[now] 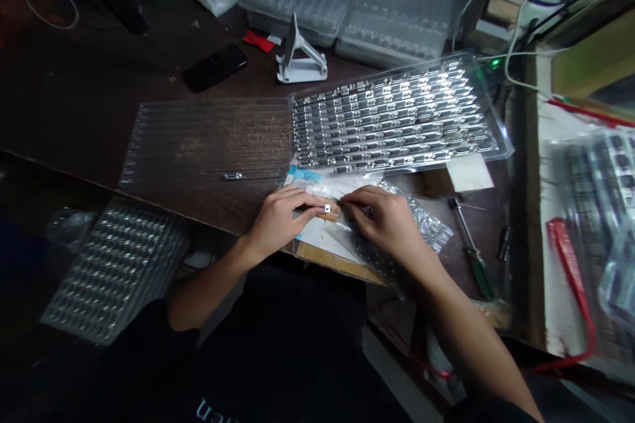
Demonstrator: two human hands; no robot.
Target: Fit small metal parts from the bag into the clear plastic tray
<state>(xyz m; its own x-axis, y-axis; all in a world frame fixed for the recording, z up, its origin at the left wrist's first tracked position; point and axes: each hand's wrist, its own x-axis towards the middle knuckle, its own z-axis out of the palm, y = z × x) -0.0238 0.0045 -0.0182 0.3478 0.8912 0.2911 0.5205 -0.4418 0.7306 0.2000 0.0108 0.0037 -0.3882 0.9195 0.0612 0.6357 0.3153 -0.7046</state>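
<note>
- Forearms (218,281) rise from the lower edge toward frame centre.
- Left hand (280,221) curled closed, its fingertips pinching a small metal connector (326,209); long axis unclear.
- Right hand (387,221) curled just right of it, on a bubble-wrap pouch (421,221); grip hidden.

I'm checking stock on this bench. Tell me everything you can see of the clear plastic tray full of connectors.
The clear moulded plastic tray lies flat on the dark wooden bench, packed with diagonal rows of silver metal D-sub connectors. They look alike and fill nearly all of it. A flat clear plastic tray adjoins its left edge, and a white sheet lies at its near edge.
</note>
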